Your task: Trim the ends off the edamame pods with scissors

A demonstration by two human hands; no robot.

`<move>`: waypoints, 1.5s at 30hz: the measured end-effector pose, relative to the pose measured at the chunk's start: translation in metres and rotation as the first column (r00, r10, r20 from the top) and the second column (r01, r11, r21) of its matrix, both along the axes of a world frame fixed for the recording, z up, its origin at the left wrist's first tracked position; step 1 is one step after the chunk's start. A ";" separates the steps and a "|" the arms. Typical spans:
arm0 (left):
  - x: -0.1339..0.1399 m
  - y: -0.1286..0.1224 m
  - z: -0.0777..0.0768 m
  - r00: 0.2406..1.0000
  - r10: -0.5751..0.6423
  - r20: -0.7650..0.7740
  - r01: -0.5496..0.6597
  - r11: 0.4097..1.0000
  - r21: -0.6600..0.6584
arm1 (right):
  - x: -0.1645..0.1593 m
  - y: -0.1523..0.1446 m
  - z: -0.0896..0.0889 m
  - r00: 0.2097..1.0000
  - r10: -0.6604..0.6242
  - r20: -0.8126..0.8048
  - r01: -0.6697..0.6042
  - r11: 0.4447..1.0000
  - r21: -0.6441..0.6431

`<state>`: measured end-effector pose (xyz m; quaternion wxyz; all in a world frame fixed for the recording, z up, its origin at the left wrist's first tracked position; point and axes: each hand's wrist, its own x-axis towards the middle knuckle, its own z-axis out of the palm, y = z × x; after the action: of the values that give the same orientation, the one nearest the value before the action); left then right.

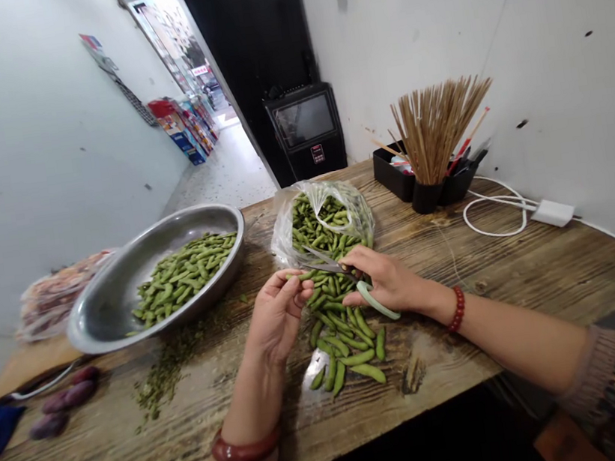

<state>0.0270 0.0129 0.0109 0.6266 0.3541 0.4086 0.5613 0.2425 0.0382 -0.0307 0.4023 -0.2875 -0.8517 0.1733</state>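
My left hand is closed, pinching a green soybean pod between thumb and fingers. In my right hand is a pair of scissors with pale green handles. Their blades point left, parted, close to the pod. Beneath both hands, loose soybean pods lie spread on the wooden table. Just behind, a clear plastic bag lies open, full of more pods. To the left, a wide metal basin sits tilted in view and holds a heap of pods.
Small green trimmings lie below the basin, with several purple-red roots or tubers farther left. A plastic-wrapped bundle stands behind the basin. At the back right are bamboo skewers in a black holder and a white cable with an adapter.
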 end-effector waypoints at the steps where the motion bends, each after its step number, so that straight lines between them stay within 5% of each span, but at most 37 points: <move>1: 0.000 0.000 0.000 1.000 0.002 0.020 -0.002 1.000 -0.005 | 0.000 0.000 0.000 1.000 0.007 0.004 -0.007 1.000 0.002; 19: 0.007 -0.003 -0.012 0.985 -0.167 0.041 0.169 0.984 -0.049 | -0.001 -0.005 0.009 0.998 0.056 0.027 -0.056 0.998 0.025; 35: -0.003 0.002 -0.004 0.998 -0.062 -0.018 0.062 0.998 -0.001 | 0.003 -0.003 0.005 0.998 0.022 0.065 -0.023 1.000 0.016; 38: -0.006 0.004 -0.004 0.988 -0.010 -0.152 0.012 1.000 0.015 | 0.003 -0.002 0.005 0.999 -0.006 0.034 0.006 1.000 0.010; 41: -0.007 0.005 -0.011 0.843 0.043 -0.536 0.012 0.995 0.100 | 0.003 -0.002 0.006 0.999 -0.004 0.041 0.004 1.000 0.003; 45: -0.010 0.008 -0.023 0.418 0.105 -0.902 0.245 0.943 0.223 | 0.003 -0.002 0.005 0.999 0.005 0.048 -0.005 1.000 0.004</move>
<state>0.0171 0.0208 -0.0120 0.2641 0.7138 0.5680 0.3132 0.2455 0.0362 -0.0255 0.3817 -0.2887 -0.8623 0.1657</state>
